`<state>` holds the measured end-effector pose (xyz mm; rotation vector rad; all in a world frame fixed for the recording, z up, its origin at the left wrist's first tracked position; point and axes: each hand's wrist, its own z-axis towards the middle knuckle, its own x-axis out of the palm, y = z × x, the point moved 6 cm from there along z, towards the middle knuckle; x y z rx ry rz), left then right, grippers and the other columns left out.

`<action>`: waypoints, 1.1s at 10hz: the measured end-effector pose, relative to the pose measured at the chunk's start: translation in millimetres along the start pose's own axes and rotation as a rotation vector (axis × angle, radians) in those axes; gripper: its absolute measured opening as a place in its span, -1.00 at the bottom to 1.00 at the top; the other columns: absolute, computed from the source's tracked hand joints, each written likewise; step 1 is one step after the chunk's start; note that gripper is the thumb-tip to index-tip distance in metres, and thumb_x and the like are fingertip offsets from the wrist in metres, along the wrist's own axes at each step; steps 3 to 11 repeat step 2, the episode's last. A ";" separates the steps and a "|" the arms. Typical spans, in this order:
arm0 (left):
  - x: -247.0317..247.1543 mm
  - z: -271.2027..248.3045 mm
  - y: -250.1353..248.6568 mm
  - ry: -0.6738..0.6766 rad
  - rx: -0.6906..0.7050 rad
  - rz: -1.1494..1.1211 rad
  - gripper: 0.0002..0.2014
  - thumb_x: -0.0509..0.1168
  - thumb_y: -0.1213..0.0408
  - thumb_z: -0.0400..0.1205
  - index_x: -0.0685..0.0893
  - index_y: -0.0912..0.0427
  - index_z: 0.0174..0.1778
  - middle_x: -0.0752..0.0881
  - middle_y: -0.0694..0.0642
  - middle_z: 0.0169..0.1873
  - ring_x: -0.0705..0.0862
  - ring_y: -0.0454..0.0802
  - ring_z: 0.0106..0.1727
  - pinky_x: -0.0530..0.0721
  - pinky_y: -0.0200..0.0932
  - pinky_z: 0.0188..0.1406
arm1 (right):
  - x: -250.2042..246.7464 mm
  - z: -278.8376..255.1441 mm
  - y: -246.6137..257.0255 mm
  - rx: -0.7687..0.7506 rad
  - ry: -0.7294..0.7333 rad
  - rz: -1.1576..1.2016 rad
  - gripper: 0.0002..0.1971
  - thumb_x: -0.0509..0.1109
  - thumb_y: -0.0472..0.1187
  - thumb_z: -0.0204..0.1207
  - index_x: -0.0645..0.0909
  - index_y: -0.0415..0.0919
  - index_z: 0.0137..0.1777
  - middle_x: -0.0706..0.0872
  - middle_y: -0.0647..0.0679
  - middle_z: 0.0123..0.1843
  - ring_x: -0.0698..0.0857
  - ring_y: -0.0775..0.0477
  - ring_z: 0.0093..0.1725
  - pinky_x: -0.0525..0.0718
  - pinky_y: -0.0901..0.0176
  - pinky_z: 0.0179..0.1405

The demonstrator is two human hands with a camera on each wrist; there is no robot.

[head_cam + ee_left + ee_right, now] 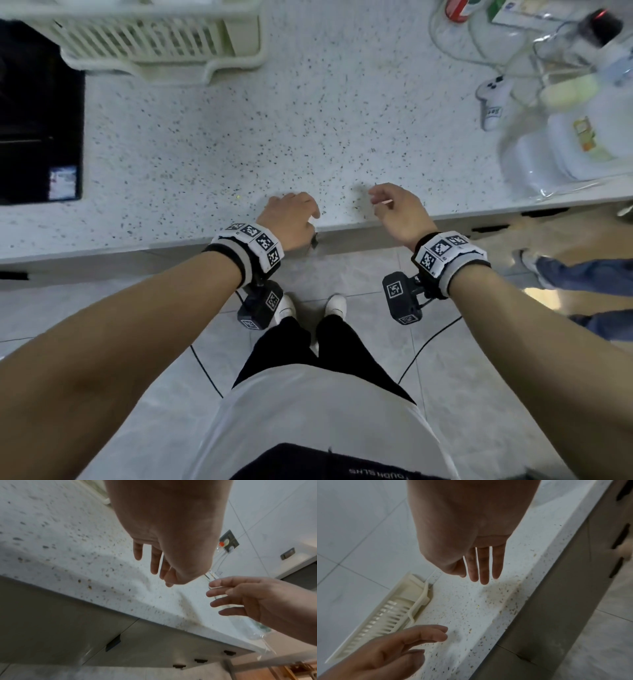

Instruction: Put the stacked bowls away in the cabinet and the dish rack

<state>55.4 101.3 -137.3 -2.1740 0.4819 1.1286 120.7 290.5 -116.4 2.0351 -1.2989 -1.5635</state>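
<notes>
The dish rack (144,37) at 11 o'clock is cut off by the top edge; blurred clutter in clear plastic (582,137) at 2 o'clock runs off the right edge.

The countertop (308,137) is pale stone-like material, speckled with dark flecks and matt, with a smooth rounded front edge. At its far left corner the dish rack (154,37) looks like cream moulded plastic, slotted and faintly glossy. At the countertop's right end lies clear, shiny plastic wrap (561,150) over white ware. Below the countertop, the cabinet fronts (60,622) are smooth matt grey, and the floor tiles (462,394) are glossy grey.
</notes>
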 end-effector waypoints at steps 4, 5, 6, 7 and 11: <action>-37.0 -1.1 16.7 -0.083 -0.024 -0.096 -0.67 0.14 0.31 0.65 0.60 0.00 0.30 0.53 -0.01 0.45 0.51 0.06 0.43 0.48 0.09 0.43 | -31.5 4.1 12.7 -0.087 -0.064 -0.035 -0.67 0.22 -0.32 0.63 0.60 -0.15 0.35 0.69 -0.01 0.21 0.66 -0.03 0.08 0.57 0.17 0.07; -37.0 -1.1 16.7 -0.083 -0.024 -0.096 -0.67 0.14 0.31 0.65 0.60 0.00 0.30 0.53 -0.01 0.45 0.51 0.06 0.43 0.48 0.09 0.43 | -31.5 4.1 12.7 -0.087 -0.064 -0.035 -0.67 0.22 -0.32 0.63 0.60 -0.15 0.35 0.69 -0.01 0.21 0.66 -0.03 0.08 0.57 0.17 0.07; -37.0 -1.1 16.7 -0.083 -0.024 -0.096 -0.67 0.14 0.31 0.65 0.60 0.00 0.30 0.53 -0.01 0.45 0.51 0.06 0.43 0.48 0.09 0.43 | -31.5 4.1 12.7 -0.087 -0.064 -0.035 -0.67 0.22 -0.32 0.63 0.60 -0.15 0.35 0.69 -0.01 0.21 0.66 -0.03 0.08 0.57 0.17 0.07; -37.0 -1.1 16.7 -0.083 -0.024 -0.096 -0.67 0.14 0.31 0.65 0.60 0.00 0.30 0.53 -0.01 0.45 0.51 0.06 0.43 0.48 0.09 0.43 | -31.5 4.1 12.7 -0.087 -0.064 -0.035 -0.67 0.22 -0.32 0.63 0.60 -0.15 0.35 0.69 -0.01 0.21 0.66 -0.03 0.08 0.57 0.17 0.07; -37.0 -1.1 16.7 -0.083 -0.024 -0.096 -0.67 0.14 0.31 0.65 0.60 0.00 0.30 0.53 -0.01 0.45 0.51 0.06 0.43 0.48 0.09 0.43 | -31.5 4.1 12.7 -0.087 -0.064 -0.035 -0.67 0.22 -0.32 0.63 0.60 -0.15 0.35 0.69 -0.01 0.21 0.66 -0.03 0.08 0.57 0.17 0.07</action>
